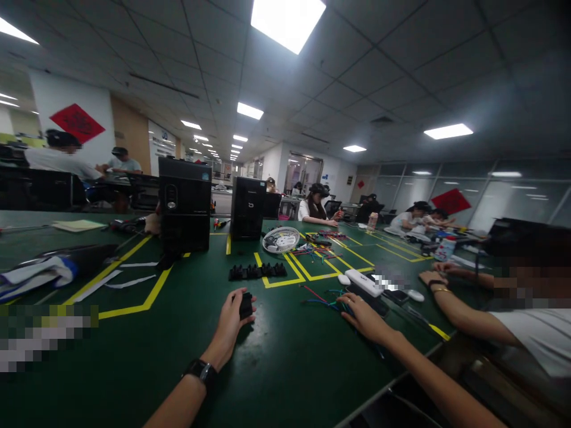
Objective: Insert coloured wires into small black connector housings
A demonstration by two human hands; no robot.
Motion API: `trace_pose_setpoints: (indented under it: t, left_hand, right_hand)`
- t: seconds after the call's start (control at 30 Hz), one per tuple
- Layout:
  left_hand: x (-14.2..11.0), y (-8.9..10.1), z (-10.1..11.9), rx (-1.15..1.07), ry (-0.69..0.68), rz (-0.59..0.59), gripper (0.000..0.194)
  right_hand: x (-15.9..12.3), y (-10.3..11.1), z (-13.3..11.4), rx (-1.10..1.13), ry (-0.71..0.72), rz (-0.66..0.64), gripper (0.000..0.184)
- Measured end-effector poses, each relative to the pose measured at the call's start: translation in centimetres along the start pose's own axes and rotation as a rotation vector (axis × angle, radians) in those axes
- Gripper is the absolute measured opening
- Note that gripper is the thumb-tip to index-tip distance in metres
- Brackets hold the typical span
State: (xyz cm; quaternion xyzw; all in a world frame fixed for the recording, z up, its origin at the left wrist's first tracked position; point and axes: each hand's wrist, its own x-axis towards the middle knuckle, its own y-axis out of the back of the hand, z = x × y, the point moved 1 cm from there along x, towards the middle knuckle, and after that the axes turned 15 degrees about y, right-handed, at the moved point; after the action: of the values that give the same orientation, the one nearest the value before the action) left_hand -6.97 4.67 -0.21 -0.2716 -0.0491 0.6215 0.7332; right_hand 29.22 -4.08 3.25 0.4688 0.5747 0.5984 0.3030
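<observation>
Over the green tabletop [276, 356], my left hand [229, 321] is closed around a small black plastic block [245, 307]; its exact kind is hard to make out. Just beyond it, several black pieces [257, 271] stand in a row on the table. My right hand [363, 315] reaches down to a loose bunch of coloured wires [322, 301], red, blue and green, with its fingers curled on them. Part of the bunch is hidden beneath that hand.
A white power strip [362, 282] and a phone [395, 292] lie beyond my right hand. A white basket [281, 240] and more wires sit farther off. Two black computer cases [185, 202] stand at the back left. A co-worker's arm [464, 306] rests at the right.
</observation>
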Motion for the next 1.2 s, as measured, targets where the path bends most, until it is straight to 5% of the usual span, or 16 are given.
trace_pose_setpoints:
  t: [0.37, 0.63, 0.83, 0.97, 1.2]
  left_hand:
    - [-0.6, 0.0, 0.3, 0.028, 0.004, -0.034, 0.034]
    - [-1.5, -0.8, 1.1, 0.033, 0.014, -0.03, 0.031]
    - [-0.4, -0.2, 0.7, 0.012, 0.031, -0.061, 0.032]
    - [0.3, 0.2, 0.6, -0.041, 0.041, -0.081, 0.036]
    - [0.7, 0.8, 0.9, -0.122, 0.031, -0.076, 0.038]
  right_hand:
    - [1.5, 1.2, 1.4, -0.058, -0.021, -0.014, 0.029]
    - [5.5, 0.5, -3.7, -0.02, 0.151, 0.022, 0.035]
    - [9.8, -1.8, -4.8, -0.01, 0.101, 0.012, 0.022]
    - [12.8, -1.0, -3.7, 0.137, -0.032, 0.217, 0.029]
    - [16.5, 4.2, -3.5, 0.265, -0.191, 0.701, 0.049]
